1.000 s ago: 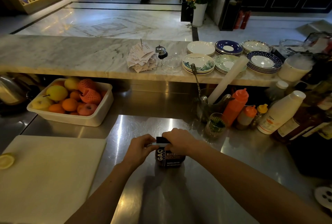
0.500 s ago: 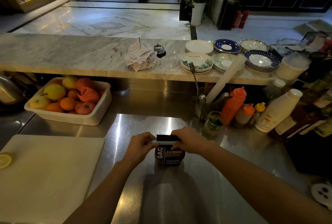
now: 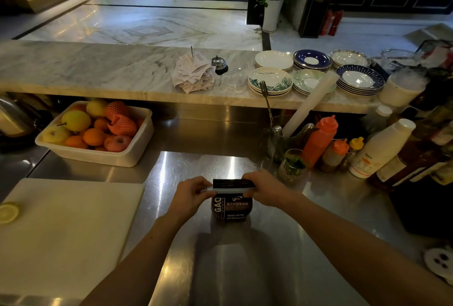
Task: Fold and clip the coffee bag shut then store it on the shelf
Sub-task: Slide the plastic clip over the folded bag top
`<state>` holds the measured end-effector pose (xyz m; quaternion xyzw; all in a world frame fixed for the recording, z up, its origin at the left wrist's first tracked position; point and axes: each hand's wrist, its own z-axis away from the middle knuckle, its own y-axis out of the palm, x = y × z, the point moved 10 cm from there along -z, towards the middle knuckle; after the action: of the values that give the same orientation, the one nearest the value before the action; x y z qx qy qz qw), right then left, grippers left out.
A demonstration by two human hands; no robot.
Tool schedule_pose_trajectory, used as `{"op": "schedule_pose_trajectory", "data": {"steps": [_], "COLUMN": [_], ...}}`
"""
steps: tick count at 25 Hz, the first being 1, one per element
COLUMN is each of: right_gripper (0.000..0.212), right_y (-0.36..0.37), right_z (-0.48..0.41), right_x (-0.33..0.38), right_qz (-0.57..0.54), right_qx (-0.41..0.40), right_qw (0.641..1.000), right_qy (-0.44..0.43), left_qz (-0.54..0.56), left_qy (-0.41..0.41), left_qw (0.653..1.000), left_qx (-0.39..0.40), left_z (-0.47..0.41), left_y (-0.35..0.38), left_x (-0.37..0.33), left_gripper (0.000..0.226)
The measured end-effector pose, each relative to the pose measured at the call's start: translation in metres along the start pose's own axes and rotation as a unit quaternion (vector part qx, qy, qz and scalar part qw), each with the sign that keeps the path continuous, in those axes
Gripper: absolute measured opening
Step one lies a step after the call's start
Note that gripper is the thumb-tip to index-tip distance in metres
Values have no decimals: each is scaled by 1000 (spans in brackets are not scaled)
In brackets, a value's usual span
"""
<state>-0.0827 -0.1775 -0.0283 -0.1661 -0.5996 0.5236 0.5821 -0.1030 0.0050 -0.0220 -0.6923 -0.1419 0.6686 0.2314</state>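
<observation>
A dark brown coffee bag (image 3: 231, 207) with white lettering stands upright on the steel counter (image 3: 245, 256), its top folded into a flat dark strip. A pale, long clip (image 3: 226, 190) lies across the fold. My left hand (image 3: 190, 194) pinches the left end of the fold and clip. At the right end, my right hand (image 3: 263, 190) grips the folded top. No shelf for the bag can be told apart in this view.
A white cutting board (image 3: 61, 232) with a lemon slice (image 3: 8, 212) lies left. A fruit tub (image 3: 98, 153) stands behind it. Squeeze bottles (image 3: 318, 141), a small glass (image 3: 291, 167) and a white bottle (image 3: 382, 148) crowd the right. Plates (image 3: 269, 80) line the marble ledge (image 3: 98, 70).
My right hand has slid off the middle of the bag top toward its right end, uncovering the folded strip and the pale clip. The bag has stayed in place.
</observation>
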Motion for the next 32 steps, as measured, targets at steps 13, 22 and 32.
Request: {"op": "schedule_pose_trajectory", "data": {"steps": [13,22,32], "right_gripper": [14,28,18], "right_y": [-4,23,22], "right_z": [12,27,28], "right_x": [-31,-49,-45], "right_qz": [-117,-297,-395], "right_qx": [-80,-106,-165], "right_qw": [988,940,887], "right_qy": [67,129,175], "left_qz": [140,189,223], "left_qy": [-107,-186,-159], "left_qw": [984,961,958], "left_qx": [-33,-78,-87], "left_z": [9,10,17], "left_y": [18,39,31], "left_x": [28,42,39], "left_gripper": [17,22,20]}}
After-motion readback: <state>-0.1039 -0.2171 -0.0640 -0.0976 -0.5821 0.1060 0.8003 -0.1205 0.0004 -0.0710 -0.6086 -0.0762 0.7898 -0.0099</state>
